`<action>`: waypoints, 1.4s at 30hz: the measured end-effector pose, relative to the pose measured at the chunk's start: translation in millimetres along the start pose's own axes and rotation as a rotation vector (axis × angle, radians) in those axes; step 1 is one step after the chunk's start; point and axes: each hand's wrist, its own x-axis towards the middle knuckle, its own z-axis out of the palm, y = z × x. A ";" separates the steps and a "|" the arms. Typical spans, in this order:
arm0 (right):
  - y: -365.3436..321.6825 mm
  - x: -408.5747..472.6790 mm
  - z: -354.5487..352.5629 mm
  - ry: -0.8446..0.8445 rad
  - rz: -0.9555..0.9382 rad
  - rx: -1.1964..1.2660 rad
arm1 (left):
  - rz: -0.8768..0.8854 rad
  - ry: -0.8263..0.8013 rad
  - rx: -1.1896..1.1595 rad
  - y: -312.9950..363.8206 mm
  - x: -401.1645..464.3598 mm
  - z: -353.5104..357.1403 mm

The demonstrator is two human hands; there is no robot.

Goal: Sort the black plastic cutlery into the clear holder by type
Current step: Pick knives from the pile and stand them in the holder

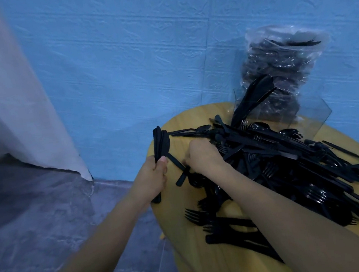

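Observation:
A big heap of black plastic cutlery, knives, forks and spoons mixed, covers the round yellow table. My left hand grips an upright bunch of black knives at the table's left edge. My right hand is curled at the heap's left side and pinches a single black knife that lies slanted between both hands. The clear holder stands at the table's far side against the wall, with several knives sticking up in its left part.
A clear plastic bag of black cutlery stands behind the holder against the blue wall. A white curtain hangs at the left. Grey floor lies left of the table. Loose forks lie near the table's front.

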 end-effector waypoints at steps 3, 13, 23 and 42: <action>0.9 -0.5 -3.1 0.022 0.063 -0.017 | 0.003 -0.007 0.079 -5.5 5.0 -0.2; 8.1 -4.7 -2.7 0.115 0.152 0.082 | -0.013 0.044 0.223 -8.5 15.5 8.7; 22.5 -11.1 -12.7 0.181 0.110 0.365 | 0.014 0.018 0.220 1.1 12.3 14.9; 55.8 -48.0 -29.5 0.042 0.126 1.305 | 0.140 -0.216 0.014 38.7 -9.4 71.1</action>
